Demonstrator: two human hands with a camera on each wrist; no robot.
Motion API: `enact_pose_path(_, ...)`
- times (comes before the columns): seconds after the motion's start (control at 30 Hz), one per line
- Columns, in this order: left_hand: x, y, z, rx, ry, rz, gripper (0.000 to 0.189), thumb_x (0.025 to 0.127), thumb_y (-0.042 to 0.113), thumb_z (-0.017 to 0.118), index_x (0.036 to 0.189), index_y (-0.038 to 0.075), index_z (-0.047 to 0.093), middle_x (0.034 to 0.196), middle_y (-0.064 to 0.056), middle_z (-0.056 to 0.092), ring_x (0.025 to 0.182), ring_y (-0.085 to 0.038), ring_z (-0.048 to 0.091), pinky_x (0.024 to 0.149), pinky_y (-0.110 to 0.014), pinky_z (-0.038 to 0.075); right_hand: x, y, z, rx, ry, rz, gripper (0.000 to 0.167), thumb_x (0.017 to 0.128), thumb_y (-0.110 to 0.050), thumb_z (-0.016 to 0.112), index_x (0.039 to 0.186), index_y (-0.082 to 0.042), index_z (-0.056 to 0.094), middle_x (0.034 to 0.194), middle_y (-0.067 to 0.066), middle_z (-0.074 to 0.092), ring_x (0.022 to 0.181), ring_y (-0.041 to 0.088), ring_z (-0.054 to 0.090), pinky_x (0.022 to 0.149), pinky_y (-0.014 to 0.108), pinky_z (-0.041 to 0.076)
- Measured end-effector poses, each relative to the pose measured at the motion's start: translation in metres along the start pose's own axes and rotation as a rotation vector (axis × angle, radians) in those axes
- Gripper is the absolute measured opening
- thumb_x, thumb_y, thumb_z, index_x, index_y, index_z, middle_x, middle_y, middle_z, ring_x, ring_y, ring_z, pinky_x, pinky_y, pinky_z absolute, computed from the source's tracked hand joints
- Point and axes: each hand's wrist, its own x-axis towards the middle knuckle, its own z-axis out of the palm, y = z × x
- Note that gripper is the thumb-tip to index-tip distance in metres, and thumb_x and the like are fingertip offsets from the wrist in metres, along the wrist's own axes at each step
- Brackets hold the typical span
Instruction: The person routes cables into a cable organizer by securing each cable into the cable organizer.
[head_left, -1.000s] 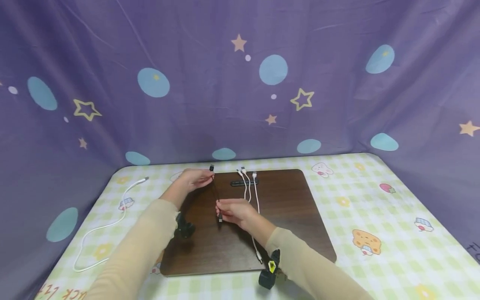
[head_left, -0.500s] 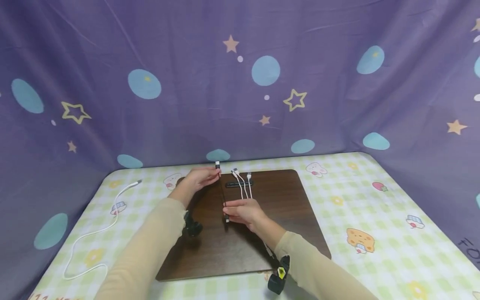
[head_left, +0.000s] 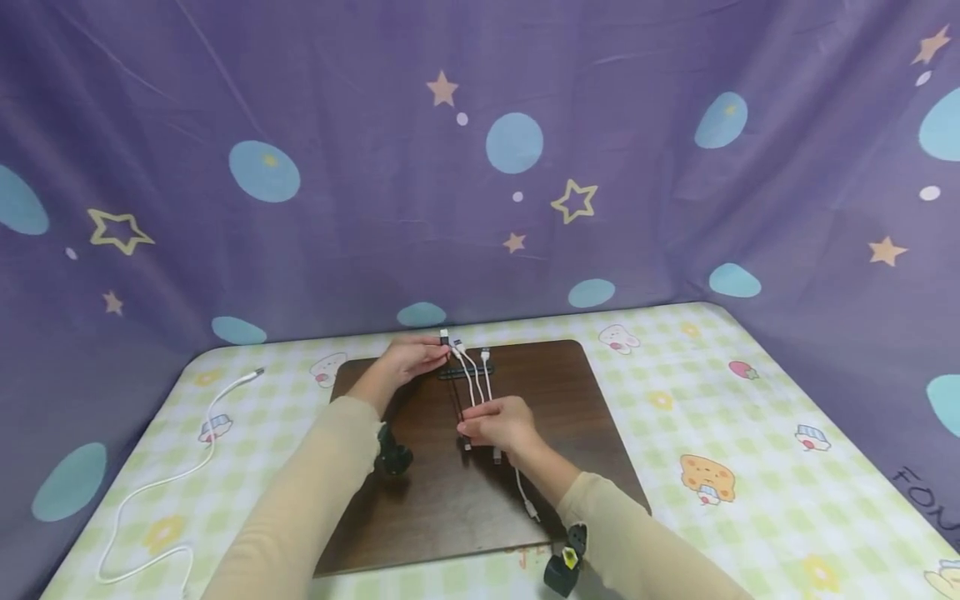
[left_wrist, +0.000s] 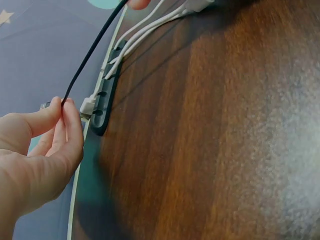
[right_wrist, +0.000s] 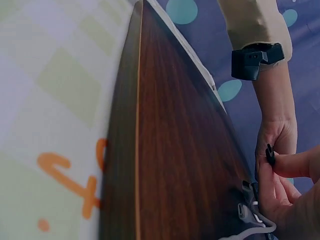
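Note:
A short black USB cable point(head_left: 454, 392) is stretched between my two hands above the brown board. My left hand point(head_left: 408, 360) pinches it just below its far plug, near the board's back edge. The right hand point(head_left: 501, 423) pinches the near end, whose black connector point(right_wrist: 270, 154) pokes out past the fingertips. Right beside the left hand lies a black cable holder point(left_wrist: 103, 107), a slotted strip along the board's far edge. Several white cables point(left_wrist: 145, 31) run through its slots, their USB plugs beyond it. The right hand covers part of these cables in the head view.
The brown wooden board point(head_left: 420, 508) lies on a green checked tablecloth point(head_left: 675, 417). A loose white cable point(head_left: 168, 479) curves along the table's left side. White cable ends point(head_left: 531, 510) lie toward the board's front right. A purple patterned curtain point(head_left: 360, 233) hangs behind.
Both hands have carried the black cable rightward over the board, toward the cable holder and its white cables. The head view has turned slightly to the right.

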Motion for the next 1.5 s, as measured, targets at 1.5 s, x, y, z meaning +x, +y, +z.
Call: enact_pose_path(1.5, -0.024, 0.001, 0.012, 0.799, 0.384, 0.173, 0.033, 0.074, 0.020, 0.082, 0.101, 0.003, 0.073, 0.105, -0.014, 0.073, 0.100, -0.027, 0.065, 0.093, -0.032, 0.052, -0.018, -0.004, -0.007, -0.481, 0.097, -0.243, 0.022, 0.070, -0.006, 0.083, 0.089, 0.000, 0.074, 0.076, 0.012, 0.075, 0.054, 0.012, 0.068, 0.050, 0.020, 0.056)
